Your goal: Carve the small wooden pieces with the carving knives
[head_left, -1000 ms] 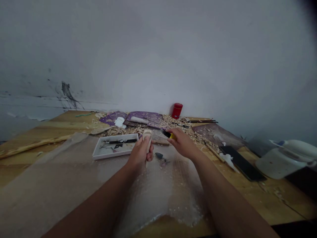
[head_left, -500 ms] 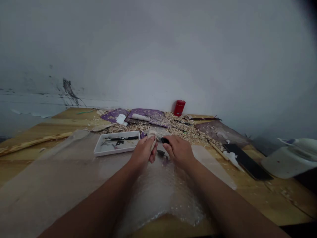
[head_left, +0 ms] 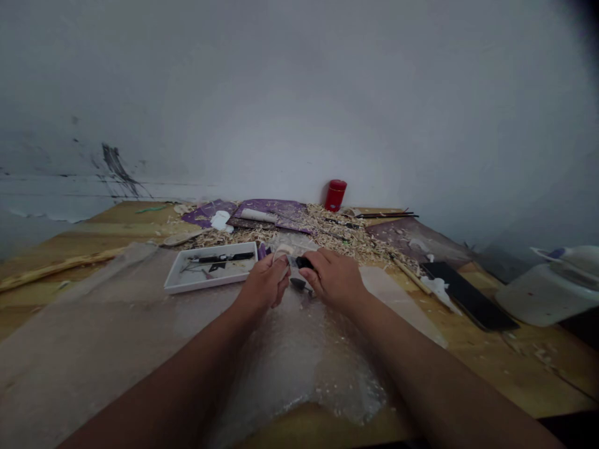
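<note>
Pale wooden carving (head_left: 282, 252) sits clamped in our left hand (head_left: 263, 282) — held tight so it stays still — while our right hand (head_left: 334, 280) pinches a black-handled tool (head_left: 304, 262) right beside it, both hands close together over clear plastic sheeting (head_left: 285, 355).

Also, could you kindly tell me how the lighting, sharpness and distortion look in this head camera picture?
In the head view, the light is dim and flat, and the top right corner darkens. The wide lens bows the wall and the table. The plastic sheet shows pale glare. The left hand, right hand, pale wooden piece and black tool handle look soft, not crisp.
</note>
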The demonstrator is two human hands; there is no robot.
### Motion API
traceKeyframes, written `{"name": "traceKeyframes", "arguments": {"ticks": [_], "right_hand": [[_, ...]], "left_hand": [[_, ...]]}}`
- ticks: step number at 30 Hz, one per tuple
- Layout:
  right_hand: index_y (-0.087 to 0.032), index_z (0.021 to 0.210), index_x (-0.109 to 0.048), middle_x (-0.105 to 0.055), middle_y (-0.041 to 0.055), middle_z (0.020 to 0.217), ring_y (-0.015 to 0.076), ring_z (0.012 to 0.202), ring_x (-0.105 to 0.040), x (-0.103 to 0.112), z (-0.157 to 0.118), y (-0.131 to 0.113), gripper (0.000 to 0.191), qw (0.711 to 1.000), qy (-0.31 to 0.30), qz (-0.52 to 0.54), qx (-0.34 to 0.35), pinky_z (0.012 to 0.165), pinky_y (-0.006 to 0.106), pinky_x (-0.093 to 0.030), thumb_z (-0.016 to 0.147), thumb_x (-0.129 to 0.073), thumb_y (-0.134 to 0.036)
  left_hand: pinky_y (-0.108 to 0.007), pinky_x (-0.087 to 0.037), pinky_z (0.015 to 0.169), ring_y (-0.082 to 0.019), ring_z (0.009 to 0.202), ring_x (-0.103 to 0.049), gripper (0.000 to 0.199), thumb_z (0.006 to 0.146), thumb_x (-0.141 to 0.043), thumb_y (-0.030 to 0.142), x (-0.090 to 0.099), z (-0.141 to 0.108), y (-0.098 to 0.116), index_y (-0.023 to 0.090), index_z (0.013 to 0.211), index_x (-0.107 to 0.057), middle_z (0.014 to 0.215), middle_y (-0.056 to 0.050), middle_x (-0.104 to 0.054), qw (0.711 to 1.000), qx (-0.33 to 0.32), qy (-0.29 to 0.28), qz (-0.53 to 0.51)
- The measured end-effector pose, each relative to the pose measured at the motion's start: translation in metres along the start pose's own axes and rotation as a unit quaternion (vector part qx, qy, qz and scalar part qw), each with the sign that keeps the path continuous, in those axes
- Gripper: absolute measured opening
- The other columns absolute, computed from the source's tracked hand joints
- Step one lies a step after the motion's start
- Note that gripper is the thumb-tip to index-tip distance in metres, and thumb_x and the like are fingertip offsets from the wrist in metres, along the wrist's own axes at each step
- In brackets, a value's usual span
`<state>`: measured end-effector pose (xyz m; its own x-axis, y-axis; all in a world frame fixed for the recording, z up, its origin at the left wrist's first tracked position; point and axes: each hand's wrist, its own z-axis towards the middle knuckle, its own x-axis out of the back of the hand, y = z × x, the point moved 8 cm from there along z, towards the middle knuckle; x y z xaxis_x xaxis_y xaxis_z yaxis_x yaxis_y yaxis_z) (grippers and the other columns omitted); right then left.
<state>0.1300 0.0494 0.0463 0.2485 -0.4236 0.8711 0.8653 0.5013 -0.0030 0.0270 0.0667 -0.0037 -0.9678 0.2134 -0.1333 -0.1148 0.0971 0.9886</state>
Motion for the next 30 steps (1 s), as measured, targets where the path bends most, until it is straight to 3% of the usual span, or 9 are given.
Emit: {"name": "traceKeyframes", "arguments": {"ticks": [8, 14, 20, 23, 26, 27, 30], "right_hand": [[-0.018, 0.091, -0.055, -0.058, 0.0057, 0.078, 0.0164, 0.070, -0.050, 0.010, -0.003, -0.004, 0.041, 0.999, 0.048, -0.003, 0.023, 0.060, 0.026, -0.028, 0.089, -0.027, -0.047], [-0.017, 0.089, -0.055, -0.057, 0.0058, 0.077, 0.0169, 0.070, -0.049, 0.018, -0.005, -0.003, 0.039, 0.996, 0.086, -0.015, 0.023, 0.060, 0.027, -0.028, 0.088, -0.029, -0.046], [-0.018, 0.085, -0.056, -0.058, 0.0059, 0.076, 0.0169, 0.069, -0.050, 0.016, -0.004, -0.005, 0.040, 0.996, 0.081, -0.030, 0.023, 0.059, 0.027, -0.028, 0.087, -0.030, -0.048], [-0.019, 0.087, -0.057, -0.060, 0.0059, 0.077, 0.0171, 0.068, -0.051, 0.011, 0.000, 0.018, 0.039, 0.997, 0.063, -0.022, -0.030, 0.056, 0.026, -0.028, 0.087, -0.030, -0.048], [-0.020, 0.089, -0.056, -0.062, 0.0044, 0.073, 0.0162, 0.061, -0.052, 0.014, -0.004, 0.069, 0.038, 0.980, 0.082, -0.002, -0.182, 0.051, 0.025, -0.026, 0.090, -0.026, -0.043], [-0.020, 0.091, -0.056, -0.062, 0.0044, 0.075, 0.0165, 0.062, -0.052, 0.018, -0.005, 0.079, 0.038, 0.974, 0.100, 0.002, -0.205, 0.051, 0.025, -0.027, 0.090, -0.025, -0.043], [-0.019, 0.093, -0.054, -0.061, 0.0046, 0.075, 0.0173, 0.066, -0.054, 0.024, -0.006, 0.078, 0.038, 0.973, 0.140, 0.040, -0.180, 0.055, 0.025, -0.031, 0.090, -0.024, -0.042]], "left_hand": [[-0.016, -0.011, 0.028, -0.004, 0.028, -0.013, 0.025, 0.076, -0.042, 0.043, -0.009, -0.013, -0.005, 0.021, 0.065, -0.037, 0.039, 0.010, -0.026, 0.994, 0.098, -0.011, -0.042], [-0.015, -0.011, 0.029, -0.004, 0.031, -0.012, 0.025, 0.078, -0.040, 0.042, -0.018, -0.021, -0.002, 0.021, 0.065, -0.035, 0.041, 0.010, -0.024, 0.989, 0.117, -0.046, -0.073], [-0.015, -0.011, 0.029, -0.004, 0.031, -0.012, 0.024, 0.079, -0.038, 0.042, -0.017, -0.019, -0.003, 0.021, 0.067, -0.037, 0.042, 0.009, -0.024, 0.988, 0.129, -0.043, -0.071], [-0.015, -0.010, 0.029, -0.004, 0.031, -0.011, 0.025, 0.079, -0.040, 0.042, -0.021, -0.024, -0.002, 0.021, 0.066, -0.036, 0.041, 0.009, -0.024, 0.986, 0.133, -0.055, -0.083], [-0.016, -0.009, 0.029, -0.003, 0.031, -0.010, 0.028, 0.079, -0.042, 0.044, -0.028, -0.031, 0.002, 0.021, 0.064, -0.036, 0.040, 0.009, -0.024, 0.984, 0.123, -0.087, -0.094], [-0.016, -0.009, 0.029, -0.003, 0.031, -0.010, 0.029, 0.078, -0.042, 0.044, -0.029, -0.032, 0.004, 0.020, 0.063, -0.036, 0.040, 0.009, -0.025, 0.984, 0.117, -0.092, -0.095], [-0.016, -0.012, 0.029, -0.003, 0.030, -0.013, 0.029, 0.078, -0.043, 0.044, -0.026, -0.029, 0.003, 0.020, 0.062, -0.037, 0.039, 0.009, -0.026, 0.988, 0.104, -0.076, -0.084]]}}
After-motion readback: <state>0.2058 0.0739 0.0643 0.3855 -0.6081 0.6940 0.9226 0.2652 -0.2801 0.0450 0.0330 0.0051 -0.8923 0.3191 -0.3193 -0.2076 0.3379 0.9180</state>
